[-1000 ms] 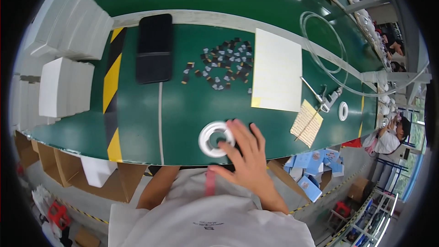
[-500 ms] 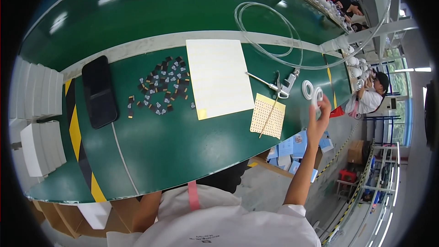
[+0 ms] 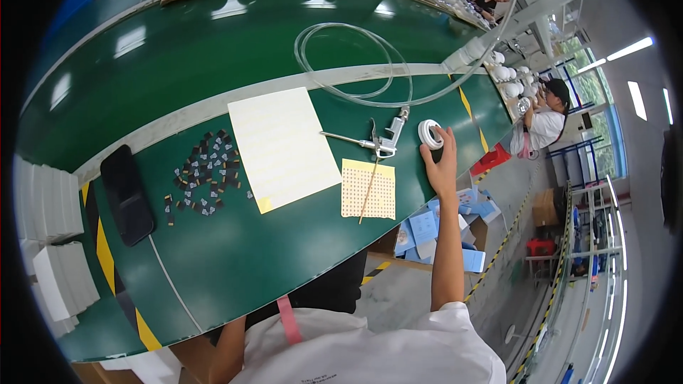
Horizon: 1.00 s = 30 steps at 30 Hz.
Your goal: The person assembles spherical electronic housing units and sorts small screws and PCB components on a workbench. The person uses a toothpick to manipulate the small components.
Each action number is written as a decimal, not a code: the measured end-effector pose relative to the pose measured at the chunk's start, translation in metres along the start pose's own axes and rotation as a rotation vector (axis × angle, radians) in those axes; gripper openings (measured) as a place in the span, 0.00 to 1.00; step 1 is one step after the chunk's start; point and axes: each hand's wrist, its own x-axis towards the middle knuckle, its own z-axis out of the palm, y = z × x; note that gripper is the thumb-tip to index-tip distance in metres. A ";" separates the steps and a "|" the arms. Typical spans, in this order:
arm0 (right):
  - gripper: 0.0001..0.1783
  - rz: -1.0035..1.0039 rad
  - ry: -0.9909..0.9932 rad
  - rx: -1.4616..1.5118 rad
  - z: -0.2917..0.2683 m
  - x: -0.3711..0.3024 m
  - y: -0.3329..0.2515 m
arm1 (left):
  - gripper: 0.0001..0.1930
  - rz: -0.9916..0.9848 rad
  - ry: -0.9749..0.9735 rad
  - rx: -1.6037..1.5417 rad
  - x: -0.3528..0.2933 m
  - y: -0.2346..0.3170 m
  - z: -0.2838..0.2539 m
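white rings (image 3: 423,136), seemingly stacked, sit on the green table (image 3: 284,256) at the fingertips of the right hand (image 3: 442,165), its thumb and fingers parted around them; whether it grips cannot be told. left of it lies an air gun (image 3: 385,145). the left hand is out of sight.

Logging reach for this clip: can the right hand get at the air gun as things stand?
Probably yes: the air gun lies close to the left of the right hand, with bare tabletop between them. The hand is at the white rings, though, and would likely have to leave them first.
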 end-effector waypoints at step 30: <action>0.22 -0.075 0.125 0.099 0.027 -0.002 -0.012 | 0.28 -0.098 -0.794 0.412 -0.074 -0.039 0.013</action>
